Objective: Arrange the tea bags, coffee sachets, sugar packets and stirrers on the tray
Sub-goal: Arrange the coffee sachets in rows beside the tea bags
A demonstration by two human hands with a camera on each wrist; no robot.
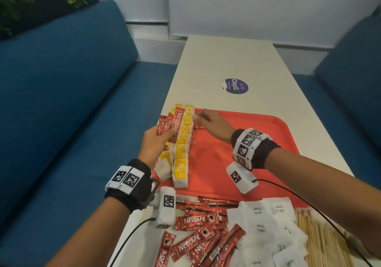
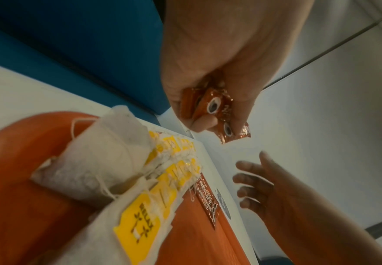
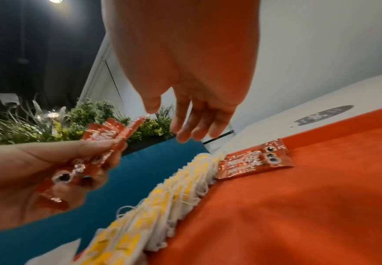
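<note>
Gripping coffee sachets (image 1: 168, 123), left hand (image 1: 153, 143) fingers half hidden, right hand (image 1: 214, 125) loose, blurred.

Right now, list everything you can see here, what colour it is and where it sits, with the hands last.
tray: one, red, on the table's near half
tea bags: two rows, white with yellow tags, along the tray's left edge
placed coffee sachets: a few, red, on the tray's far left, beside the tea bags
loose coffee sachets: a heap, red, on the table before the tray
sugar packets: a pile, white, right of that heap
stirrers: a bundle, pale wood, far right
table: one, white
sticker: one, purple, beyond the tray
benches: blue, either side
left hand: grips several red sachets
right hand: empty, fingers relaxed, above the tray's far left
</note>
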